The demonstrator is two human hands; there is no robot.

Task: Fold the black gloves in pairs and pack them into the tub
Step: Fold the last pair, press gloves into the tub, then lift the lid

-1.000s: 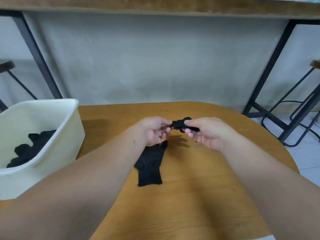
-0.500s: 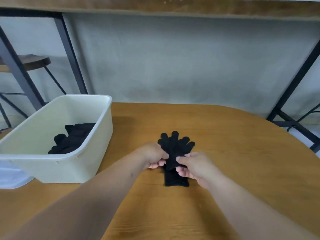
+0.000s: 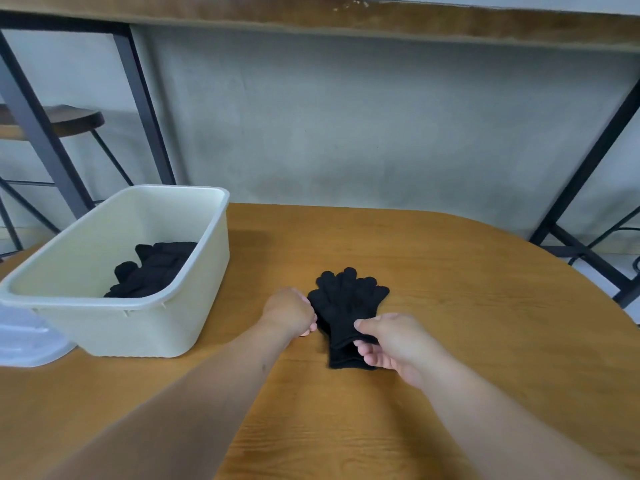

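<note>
Wood-grain tabletop (image 3: pixel 467 306) with a rounded edge fills the view, a grey wall and black metal frame legs behind it. At left sits a cream plastic tub (image 3: pixel 145 327) — rectangular, smooth-walled — holding folded black gloves (image 3: pixel 152 271); a clear plastic lid (image 3: pixel 27 341) lies beside its near corner. Centre, a pair of black knit gloves (image 3: pixel 346 303) lies flat, stacked, fingers pointing away. Left hand (image 3: pixel 291 313) rests curled at the gloves' left edge, its grip hidden. Right hand (image 3: pixel 391 341) pinches the cuff between thumb and fingers.
</note>
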